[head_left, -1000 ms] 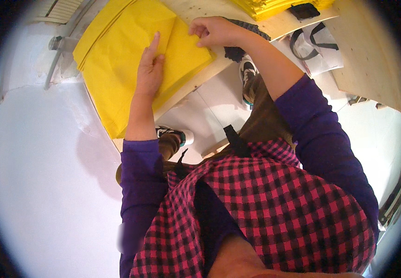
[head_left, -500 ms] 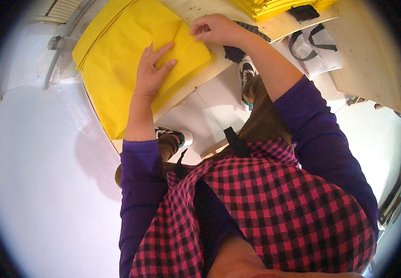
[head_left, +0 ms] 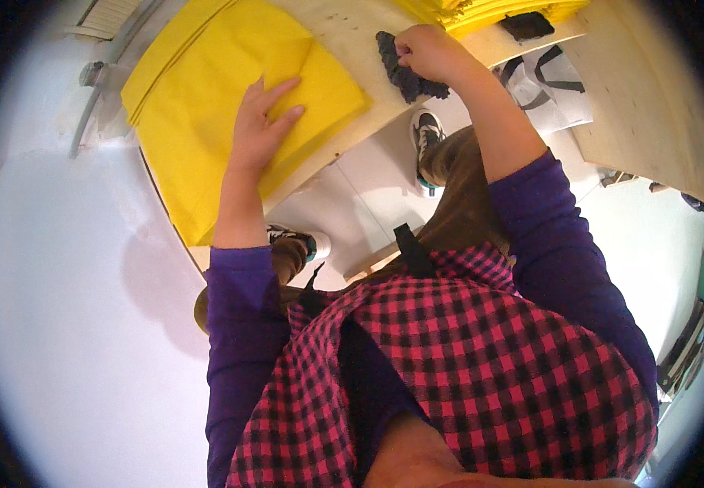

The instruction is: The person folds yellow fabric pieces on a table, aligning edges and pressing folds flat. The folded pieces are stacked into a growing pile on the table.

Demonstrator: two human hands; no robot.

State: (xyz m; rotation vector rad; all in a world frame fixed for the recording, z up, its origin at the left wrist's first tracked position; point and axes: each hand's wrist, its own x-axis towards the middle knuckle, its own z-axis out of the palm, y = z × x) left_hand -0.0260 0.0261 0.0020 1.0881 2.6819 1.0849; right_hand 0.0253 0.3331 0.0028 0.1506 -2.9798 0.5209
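A folded yellow cloth (head_left: 197, 122) lies on the wooden table at the upper left. My left hand (head_left: 258, 126) rests flat on it, fingers spread. To the right of the cloth, a dark grey crumpled rag-like piece (head_left: 407, 84) with ragged edges lies by the table's near edge. My right hand (head_left: 433, 55) is over this piece with fingers curled and pinched at its upper part. The fingertips are partly hidden.
Another yellow cloth stack (head_left: 498, 15) lies at the far right of the wooden table (head_left: 332, 23), beside a small black pad (head_left: 528, 26). A white bag with black handles (head_left: 559, 89) is below the table edge. A pipe (head_left: 84, 114) runs along the left wall.
My right hand has moved right, off the edge of the yellow cloth and onto the dark grey piece. My left hand stays flat on the cloth.
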